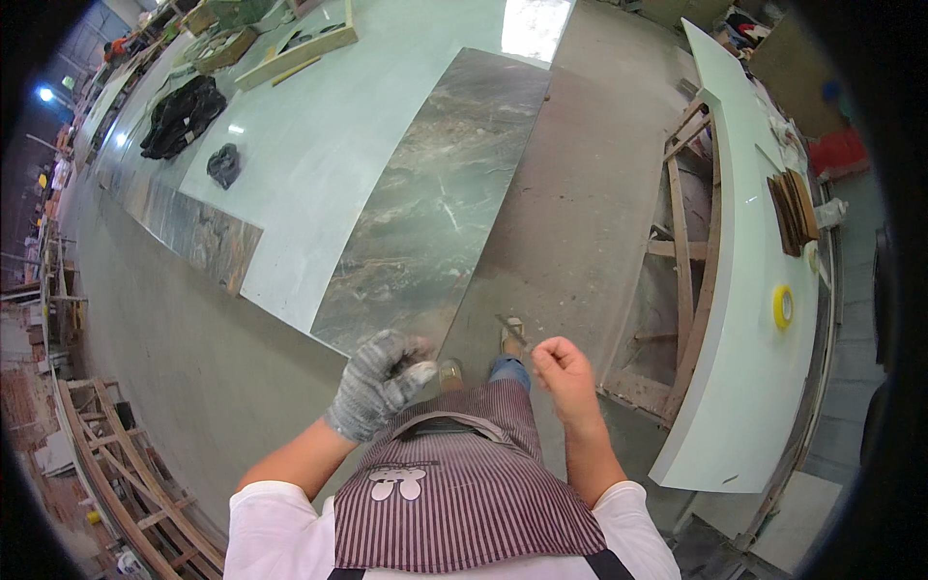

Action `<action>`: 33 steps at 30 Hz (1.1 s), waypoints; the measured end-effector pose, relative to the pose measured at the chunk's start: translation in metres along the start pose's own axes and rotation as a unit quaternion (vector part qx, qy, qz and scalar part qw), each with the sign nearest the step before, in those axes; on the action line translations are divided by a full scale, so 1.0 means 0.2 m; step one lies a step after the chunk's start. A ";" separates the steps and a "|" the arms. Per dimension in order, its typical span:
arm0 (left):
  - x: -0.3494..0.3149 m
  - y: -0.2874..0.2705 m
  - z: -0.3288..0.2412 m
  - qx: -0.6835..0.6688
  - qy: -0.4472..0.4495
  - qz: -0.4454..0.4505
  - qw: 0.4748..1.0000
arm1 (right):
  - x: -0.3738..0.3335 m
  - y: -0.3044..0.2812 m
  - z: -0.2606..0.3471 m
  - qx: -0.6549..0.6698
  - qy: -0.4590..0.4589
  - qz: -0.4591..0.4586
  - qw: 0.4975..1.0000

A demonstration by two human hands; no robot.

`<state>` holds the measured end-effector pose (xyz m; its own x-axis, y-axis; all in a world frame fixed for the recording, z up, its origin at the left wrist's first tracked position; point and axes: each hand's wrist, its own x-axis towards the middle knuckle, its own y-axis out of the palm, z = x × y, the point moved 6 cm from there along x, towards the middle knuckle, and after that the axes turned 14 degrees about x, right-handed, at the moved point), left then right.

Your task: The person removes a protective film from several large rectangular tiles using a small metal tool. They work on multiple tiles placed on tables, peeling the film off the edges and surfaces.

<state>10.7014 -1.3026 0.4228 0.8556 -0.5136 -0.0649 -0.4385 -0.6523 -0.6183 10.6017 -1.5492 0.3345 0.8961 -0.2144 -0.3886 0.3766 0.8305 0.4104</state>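
Note:
My right hand (567, 375) is bare and closed in a pinch. From its fingertips a thin dark strip (511, 330) juts out to the left; its kind is too small to make out. A grey knitted glove covers my left hand (380, 381), with bare fingertips showing. Its fingers are half curled, the thumb stands apart from them, and I see nothing held between. Just beyond the left hand lies the near end of a long grey-brown marbled slab (435, 193), whose edge is close to the glove. Both hands are held in front of my striped apron (464, 483).
The slab lies over a pale glossy table (309, 164) bearing black plastic bags (184, 116) and a wooden tray (300, 56). At right, a white panel (754, 319) on a wooden frame carries yellow tape (782, 307) and brown cardboard pieces (793, 213). A wooden rack (135, 474) stands lower left.

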 end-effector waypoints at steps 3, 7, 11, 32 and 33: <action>0.11 0.09 -0.04 -0.109 -0.043 0.026 0.993 | 0.00 0.15 0.05 0.022 -0.002 0.063 0.998; 0.23 0.15 -0.13 -0.128 -0.114 0.061 0.983 | 0.02 0.20 0.13 -0.011 -0.020 0.076 0.997; 0.35 0.14 -0.24 0.023 0.029 -0.002 0.999 | 0.12 0.17 0.36 -0.220 -0.215 0.041 0.951; 1.66 0.22 -0.57 0.220 0.123 -0.050 0.966 | 1.16 -0.32 0.88 -0.253 -0.332 -0.046 0.907; 1.76 0.23 -0.57 0.234 0.133 -0.062 0.961 | 1.26 -0.30 0.91 -0.200 -0.325 -0.044 0.923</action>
<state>10.9514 -1.5766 0.4616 0.7658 -0.6127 0.1956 -0.1126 -0.4271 -0.8972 10.8472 -1.7465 0.3632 0.8670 -0.4450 0.2244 0.4538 0.8910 0.0139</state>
